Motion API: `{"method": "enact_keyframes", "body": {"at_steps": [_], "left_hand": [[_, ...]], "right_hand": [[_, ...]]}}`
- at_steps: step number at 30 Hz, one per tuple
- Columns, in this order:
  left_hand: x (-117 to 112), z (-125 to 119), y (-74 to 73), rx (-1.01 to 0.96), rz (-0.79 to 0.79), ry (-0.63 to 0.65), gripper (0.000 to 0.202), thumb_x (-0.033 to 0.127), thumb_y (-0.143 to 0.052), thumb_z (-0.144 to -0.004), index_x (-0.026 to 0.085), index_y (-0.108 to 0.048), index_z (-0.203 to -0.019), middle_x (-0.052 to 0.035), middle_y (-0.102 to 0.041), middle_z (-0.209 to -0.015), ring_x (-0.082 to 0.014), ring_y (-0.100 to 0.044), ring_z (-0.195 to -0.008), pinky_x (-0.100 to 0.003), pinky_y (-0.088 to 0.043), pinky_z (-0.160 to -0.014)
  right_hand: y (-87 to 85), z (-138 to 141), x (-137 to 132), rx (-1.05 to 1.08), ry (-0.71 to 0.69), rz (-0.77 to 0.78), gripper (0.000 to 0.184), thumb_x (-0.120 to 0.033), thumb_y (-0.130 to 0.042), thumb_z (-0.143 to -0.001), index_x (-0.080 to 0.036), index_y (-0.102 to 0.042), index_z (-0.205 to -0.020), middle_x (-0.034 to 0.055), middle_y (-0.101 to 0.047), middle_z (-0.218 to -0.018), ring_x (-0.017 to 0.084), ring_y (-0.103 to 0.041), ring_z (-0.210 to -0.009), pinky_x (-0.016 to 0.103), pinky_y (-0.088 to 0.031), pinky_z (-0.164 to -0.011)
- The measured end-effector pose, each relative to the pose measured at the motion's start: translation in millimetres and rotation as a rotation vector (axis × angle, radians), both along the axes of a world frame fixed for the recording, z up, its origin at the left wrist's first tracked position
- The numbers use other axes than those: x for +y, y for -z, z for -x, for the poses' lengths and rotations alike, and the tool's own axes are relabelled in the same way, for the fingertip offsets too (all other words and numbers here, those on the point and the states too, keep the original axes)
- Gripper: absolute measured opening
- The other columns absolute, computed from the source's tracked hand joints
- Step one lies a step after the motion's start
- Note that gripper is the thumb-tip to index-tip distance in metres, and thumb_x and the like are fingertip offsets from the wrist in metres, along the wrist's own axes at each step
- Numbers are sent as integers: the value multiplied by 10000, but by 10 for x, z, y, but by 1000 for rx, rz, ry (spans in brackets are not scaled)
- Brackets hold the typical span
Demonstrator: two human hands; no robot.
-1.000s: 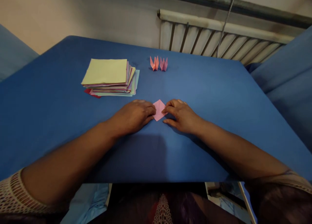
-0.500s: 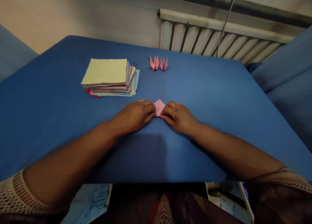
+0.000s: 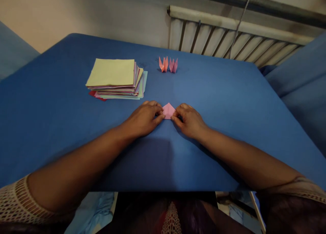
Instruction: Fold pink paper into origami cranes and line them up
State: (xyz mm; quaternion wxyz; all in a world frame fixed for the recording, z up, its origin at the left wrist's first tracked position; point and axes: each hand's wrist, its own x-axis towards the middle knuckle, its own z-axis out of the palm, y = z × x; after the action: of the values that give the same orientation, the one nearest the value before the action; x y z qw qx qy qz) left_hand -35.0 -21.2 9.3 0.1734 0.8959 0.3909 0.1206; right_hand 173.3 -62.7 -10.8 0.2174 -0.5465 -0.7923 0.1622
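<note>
A small folded piece of pink paper (image 3: pixel 168 111) lies on the blue table between my two hands, its point facing away from me and creases showing on its face. My left hand (image 3: pixel 147 117) pinches its left edge between thumb and fingers. On the opposite side, the thumb and fingers of my right hand (image 3: pixel 188 119) grip the right edge. Further back stand two folded paper figures with upright points, one orange-pink (image 3: pixel 163 64) and one mauve-pink (image 3: pixel 173 65).
A thick stack of coloured paper (image 3: pixel 112 72), yellow on top, sits at the left with uneven edges. The blue table (image 3: pixel 229 101) reaches back towards a wall with a white radiator (image 3: pixel 203 37). Blue fabric (image 3: pixel 300 71) hangs on the right.
My fingers have drawn outward to the paper's edges, so more of its face shows. The whole view has shifted slightly.
</note>
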Motion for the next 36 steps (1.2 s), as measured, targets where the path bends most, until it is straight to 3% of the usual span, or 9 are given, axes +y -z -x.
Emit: {"method": "enact_keyframes", "body": {"at_steps": [9, 15, 20, 23, 27, 32, 36], "left_hand": [[26, -6, 45, 52, -54, -47, 244, 363, -514, -928, 168, -612, -818, -99, -654, -969, -247, -585, -929, -416, -439, -902], [38, -7, 45, 47, -44, -29, 247, 385, -514, -935, 174, -602, -842, -84, -633, -937, -237, -568, -908, -395, -435, -875], [-6, -56, -9, 115, -68, -90, 218, 363, -529, -921, 178, -586, -821, -82, -618, -905, -238, -545, -848, -396, -430, -823], [3, -44, 1, 112, -70, -78, 220, 369, -530, -926, 182, -581, -821, -73, -613, -893, -233, -545, -840, -389, -432, -820], [46, -10, 31, 89, -67, -68, 193, 357, -558, -915, 180, -603, -849, -67, -624, -899, -230, -563, -860, -383, -441, -834], [-15, -28, -14, 79, -121, -49, 201, 277, -553, -928, 152, -666, -1037, -95, -679, -1058, -247, -587, -986, -389, -453, -893], [-182, -44, -27, 183, -238, 128, 327, 219, -420, -999, 167, -671, -1202, -92, -651, -1301, -273, -552, -1185, -434, -410, -1006]], "right_hand": [[-8, 0, -6, -10, 13, -11, 146, -261, -569, -926, -201, -587, -794, 41, -595, -853, 188, -541, -815, 340, -437, -796], [25, -12, -18, 69, -59, -44, 84, -244, -590, -937, -202, -656, -967, 48, -639, -951, 187, -577, -904, 329, -450, -844], [32, 5, 6, 40, 6, -24, 85, -231, -584, -930, -202, -651, -885, 37, -640, -889, 178, -582, -837, 319, -453, -791], [10, 7, -16, 22, 3, -36, 110, -222, -561, -939, -184, -651, -989, 55, -656, -945, 185, -596, -869, 314, -459, -789], [-45, -10, -80, -130, -121, -60, 283, -228, -435, -1003, -212, -665, -1168, 81, -657, -1042, 208, -582, -918, 335, -451, -804], [-129, -27, -161, -357, -181, -83, 360, -216, -416, -999, -212, -647, -1276, 100, -654, -1127, 251, -546, -953, 377, -421, -795], [-188, -24, -198, -474, -203, -95, 421, -162, -397, -986, -199, -587, -1360, 101, -652, -1181, 262, -545, -973, 387, -401, -780]]}}
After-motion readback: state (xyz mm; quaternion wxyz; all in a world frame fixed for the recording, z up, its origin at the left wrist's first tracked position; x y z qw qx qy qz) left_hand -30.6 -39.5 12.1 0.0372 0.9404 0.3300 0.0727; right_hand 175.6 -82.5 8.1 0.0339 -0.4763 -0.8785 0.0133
